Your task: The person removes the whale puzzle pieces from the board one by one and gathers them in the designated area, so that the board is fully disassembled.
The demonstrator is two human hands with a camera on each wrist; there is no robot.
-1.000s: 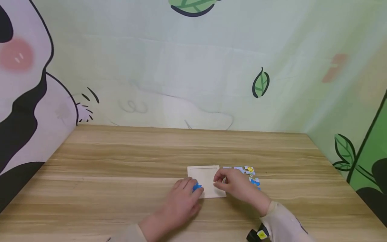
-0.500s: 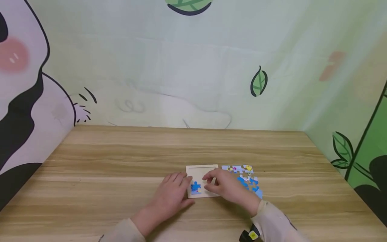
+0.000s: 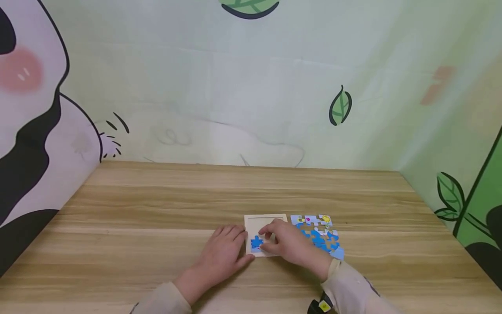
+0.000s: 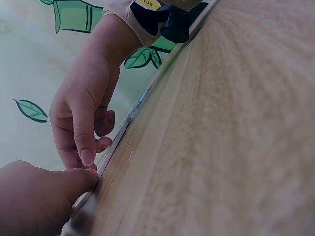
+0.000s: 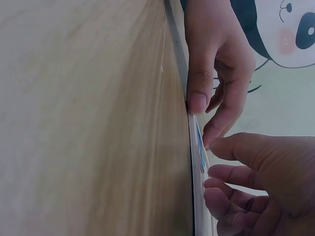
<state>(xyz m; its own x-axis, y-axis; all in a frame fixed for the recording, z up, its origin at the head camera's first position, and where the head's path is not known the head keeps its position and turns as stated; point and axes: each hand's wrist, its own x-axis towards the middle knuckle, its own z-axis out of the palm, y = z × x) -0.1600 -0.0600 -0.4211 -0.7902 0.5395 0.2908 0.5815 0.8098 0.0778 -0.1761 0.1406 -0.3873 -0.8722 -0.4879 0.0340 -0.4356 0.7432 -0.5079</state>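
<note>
A shallow pale wooden puzzle tray [image 3: 254,223] lies on the table in the head view. In its near left corner sits a blue jigsaw piece [image 3: 256,243]. My left hand [image 3: 224,249] rests along the tray's left edge, thumb by the near left corner. Over the tray is my right hand [image 3: 292,244], its thumb tip beside the blue piece and its index finger bent above; no piece shows between them. The right wrist view has the right-hand fingers [image 5: 230,173] loosely bent at the tray, with the left thumb [image 5: 199,102] at its edge.
Several loose jigsaw pieces [image 3: 318,239] in blue and lilac lie right of the tray, partly behind the right hand. A wood-grain table [image 3: 157,196] extends to a printed cloth wall [image 3: 235,87] at the back. A black device [image 3: 319,305] is on the right wrist.
My left hand has drawn back from the blue piece to the tray's left edge, uncovering the piece. My right hand has moved left over the tray towards it, revealing more loose pieces.
</note>
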